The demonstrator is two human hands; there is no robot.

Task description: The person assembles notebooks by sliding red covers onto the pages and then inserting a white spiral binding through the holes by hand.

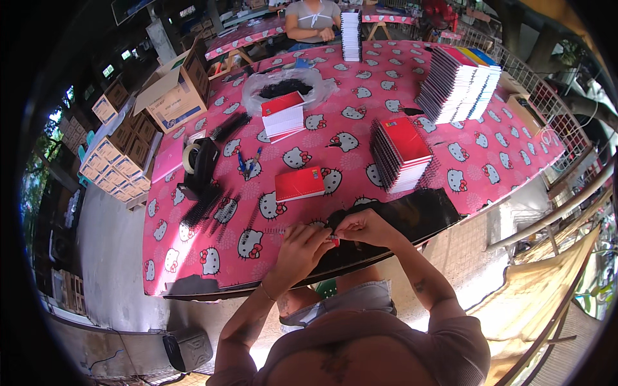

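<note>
My left hand (302,246) is closed at the table's near edge, fingers bent together. Close by, my right hand (365,229) makes a pinch, fingertips almost meeting the left ones. A small red piece with pale marks (334,240) shows between them; most of it is hidden by the fingers. What looks like a thin wire coil (275,230) runs out to the left of my left hand. Under and beside my right hand lies a glossy black board (412,220). Just beyond the hands, a red-covered spiral notebook (299,184) rests flat.
A stack of red notebooks (402,154) stands to the right, taller stacks (458,83) behind it. Loose black coils (201,207), a black tape dispenser (201,161) and blue pens (250,163) lie left. Cartons (170,93) stand at the left. A person (313,22) sits across the table.
</note>
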